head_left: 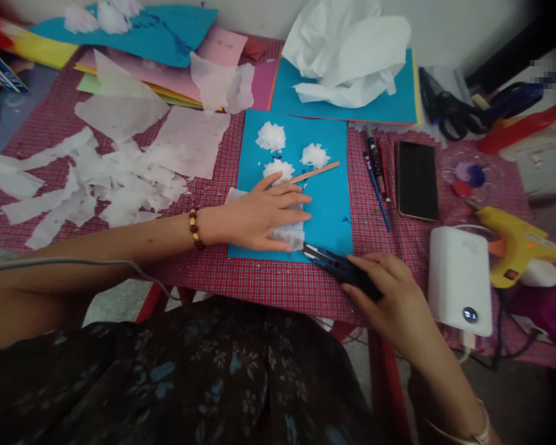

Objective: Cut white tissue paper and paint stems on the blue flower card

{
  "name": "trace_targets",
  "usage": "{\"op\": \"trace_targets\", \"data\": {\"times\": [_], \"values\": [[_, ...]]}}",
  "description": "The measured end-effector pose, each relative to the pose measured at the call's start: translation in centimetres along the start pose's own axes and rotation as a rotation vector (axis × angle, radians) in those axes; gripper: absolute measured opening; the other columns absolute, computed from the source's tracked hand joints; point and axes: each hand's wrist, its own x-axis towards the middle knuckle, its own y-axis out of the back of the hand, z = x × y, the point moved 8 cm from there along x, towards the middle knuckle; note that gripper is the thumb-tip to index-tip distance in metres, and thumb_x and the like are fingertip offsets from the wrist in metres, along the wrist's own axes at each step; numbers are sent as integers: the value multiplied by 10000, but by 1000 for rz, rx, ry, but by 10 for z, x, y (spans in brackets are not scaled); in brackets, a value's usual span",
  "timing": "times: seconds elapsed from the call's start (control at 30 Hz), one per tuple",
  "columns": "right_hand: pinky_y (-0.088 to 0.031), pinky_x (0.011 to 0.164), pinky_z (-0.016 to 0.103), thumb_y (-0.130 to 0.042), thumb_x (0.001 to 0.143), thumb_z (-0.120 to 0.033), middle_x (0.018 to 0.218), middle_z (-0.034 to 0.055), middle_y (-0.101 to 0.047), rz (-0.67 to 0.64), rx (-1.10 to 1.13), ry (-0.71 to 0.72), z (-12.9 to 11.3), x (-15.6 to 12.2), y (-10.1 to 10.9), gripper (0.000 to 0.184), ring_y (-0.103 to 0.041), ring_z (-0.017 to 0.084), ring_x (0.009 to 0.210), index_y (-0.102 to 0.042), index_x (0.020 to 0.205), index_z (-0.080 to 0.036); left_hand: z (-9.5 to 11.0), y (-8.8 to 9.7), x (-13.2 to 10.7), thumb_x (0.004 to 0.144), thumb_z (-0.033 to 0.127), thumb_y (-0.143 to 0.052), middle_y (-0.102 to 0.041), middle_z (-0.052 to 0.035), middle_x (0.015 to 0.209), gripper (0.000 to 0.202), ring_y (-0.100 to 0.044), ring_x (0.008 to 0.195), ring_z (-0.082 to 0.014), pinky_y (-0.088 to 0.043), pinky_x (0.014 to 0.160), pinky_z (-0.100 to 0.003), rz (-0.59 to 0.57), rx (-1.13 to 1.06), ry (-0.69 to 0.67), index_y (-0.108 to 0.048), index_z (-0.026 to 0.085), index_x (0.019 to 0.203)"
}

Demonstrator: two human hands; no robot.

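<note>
My left hand [264,213] lies flat with fingers spread, pressing a folded piece of thin white paper [290,235] onto a blue sheet [328,210]. In my right hand [393,296] is a black stapler [338,266]; its front end meets the paper's lower right corner. Whether its jaws are closed on the paper I cannot tell. Above my left fingers sit three fluffy white paper tufts, one at the top left [271,136], one at the right [315,156] and one partly covered by the hand [278,170]. A wooden stick [317,172] lies beside them.
Torn white paper strips [83,179] spread over the checked cloth at left. Crumpled white paper [347,49] rests on coloured sheets behind. At right are pens [375,161], a phone [417,180], a white power bank [461,278], a yellow glue gun [521,241] and black-handled scissors [454,114].
</note>
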Motion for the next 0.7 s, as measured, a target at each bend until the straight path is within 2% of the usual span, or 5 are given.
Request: {"op": "trace_targets", "data": {"times": [0.13, 0.23, 0.53, 0.7], "values": [[-552, 876, 482, -631, 928, -283, 1067, 137, -635, 2, 11, -2, 0, 0, 0, 351, -615, 279, 992, -635, 1243, -127, -17, -2, -2, 957, 415, -574, -533, -109, 1479, 434, -420, 1406, -302, -114, 1227, -569, 39, 38, 94, -565, 255, 1361], [-548, 886, 492, -640, 921, -287, 1074, 137, -638, -7, 14, -6, 1, -1, 0, 362, -615, 284, 1000, -637, 1249, -133, -25, -4, -6, 973, 388, -550, -520, -108, 1491, 416, -437, 1390, -295, -135, 1219, -570, 56, 69, 116, -548, 248, 1365], [-537, 898, 501, -637, 931, -294, 1088, 140, -621, -24, 38, 0, -1, 6, 1, 352, -611, 285, 1009, -643, 1246, -138, -20, -5, -8, 1016, 414, -450, -508, -125, 1502, 420, -428, 1385, -306, -185, 1201, -589, 41, 118, 114, -534, 214, 1375], [-533, 908, 495, -639, 926, -283, 1102, 138, -618, -30, 31, 14, -4, 15, -2, 353, -608, 287, 1024, -643, 1253, -150, -20, -5, -8, 989, 386, -507, -512, -115, 1501, 408, -435, 1384, -302, -187, 1203, -570, 59, 118, 112, -547, 233, 1365]]}}
